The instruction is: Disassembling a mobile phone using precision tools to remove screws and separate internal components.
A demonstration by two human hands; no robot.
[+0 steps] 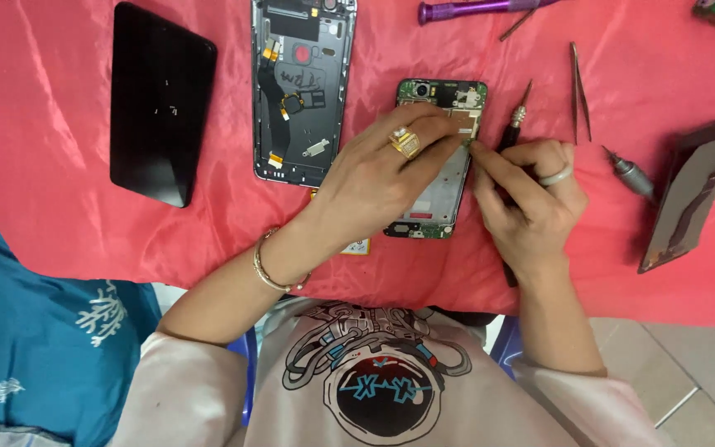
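The left hand presses flat on the phone frame, whose long axis runs away from the person. The right hand (nearer the frame's right edge) pinches a screwdriver, fingers closed, beside it.

A stripped phone frame lies flat on the red cloth, long axis running away from the person and slightly tilted, its inner side facing up. The upper end carries a green circuit board with a round camera lens and small metal shields; the middle is a bare silvery-grey plate, and a narrow green board strip sits at the near end. Part of its upper and left area is covered, so details there cannot be told. A thin dark screwdriver with a metal collar and slim tip stands slanted just beside the frame's right edge, tip pointing away.
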